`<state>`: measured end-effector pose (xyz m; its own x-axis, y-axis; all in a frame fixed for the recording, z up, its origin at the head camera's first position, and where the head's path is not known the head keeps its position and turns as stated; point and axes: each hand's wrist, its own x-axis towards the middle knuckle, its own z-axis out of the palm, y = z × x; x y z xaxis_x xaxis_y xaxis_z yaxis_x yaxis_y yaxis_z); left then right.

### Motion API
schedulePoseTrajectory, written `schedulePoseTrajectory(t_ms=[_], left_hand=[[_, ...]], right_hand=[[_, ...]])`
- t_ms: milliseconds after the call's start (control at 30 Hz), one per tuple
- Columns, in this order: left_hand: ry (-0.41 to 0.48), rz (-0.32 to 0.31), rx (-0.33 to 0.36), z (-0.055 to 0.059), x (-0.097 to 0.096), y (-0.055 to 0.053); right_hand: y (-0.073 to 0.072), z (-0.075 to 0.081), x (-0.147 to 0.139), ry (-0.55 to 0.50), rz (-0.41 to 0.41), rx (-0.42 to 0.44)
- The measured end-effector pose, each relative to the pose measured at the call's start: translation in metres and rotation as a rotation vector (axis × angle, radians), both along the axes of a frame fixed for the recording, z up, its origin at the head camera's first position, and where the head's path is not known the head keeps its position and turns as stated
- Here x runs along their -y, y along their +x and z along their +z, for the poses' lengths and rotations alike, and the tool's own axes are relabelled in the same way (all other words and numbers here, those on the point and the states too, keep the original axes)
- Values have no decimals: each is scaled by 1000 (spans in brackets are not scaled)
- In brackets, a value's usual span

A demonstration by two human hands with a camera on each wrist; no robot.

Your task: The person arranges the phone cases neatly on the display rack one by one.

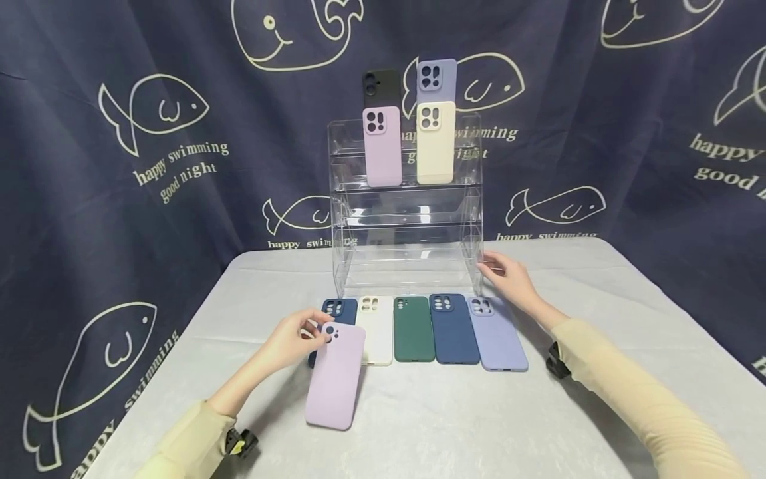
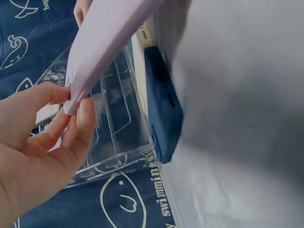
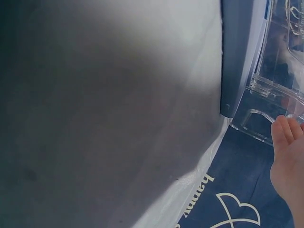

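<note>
My left hand (image 1: 297, 338) pinches a lilac phone case (image 1: 336, 379) near its camera-hole end, thumb on one side and fingers on the other. That case slants above the tabletop, overlapping a navy case (image 1: 340, 307) in the head view. In the left wrist view the fingertips (image 2: 85, 111) meet at the case's edge. My right hand (image 1: 509, 278) is at the right side wall of a clear tiered display stand (image 1: 413, 236), with fairly straight fingers (image 3: 281, 130) against the plastic. Its thumb is hidden in the right wrist view.
Along the stand's front lie a white case (image 1: 377, 332), a green case (image 1: 413, 329), a blue case (image 1: 456, 332) and a periwinkle case (image 1: 499, 336). Upper tiers hold a black case (image 1: 385, 90), another lilac case (image 1: 383, 156), a cream case (image 1: 435, 150) and another periwinkle case (image 1: 445, 83).
</note>
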<state>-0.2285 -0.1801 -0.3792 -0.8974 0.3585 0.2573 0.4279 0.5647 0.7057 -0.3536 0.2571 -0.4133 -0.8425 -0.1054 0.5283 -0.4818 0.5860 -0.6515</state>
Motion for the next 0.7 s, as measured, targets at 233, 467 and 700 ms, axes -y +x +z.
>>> schedulePoseTrajectory(t_ms=[233,467,700], left_hand=[[10,14,-78,9,-13,-8],[35,39,-97,15,-20,-18],[52,56,-102,27,-28,-29]], right_hand=[[-1,0,1,-5,2,7],[0,0,2,-1,-6,10],[1,1,2,1,-8,11]])
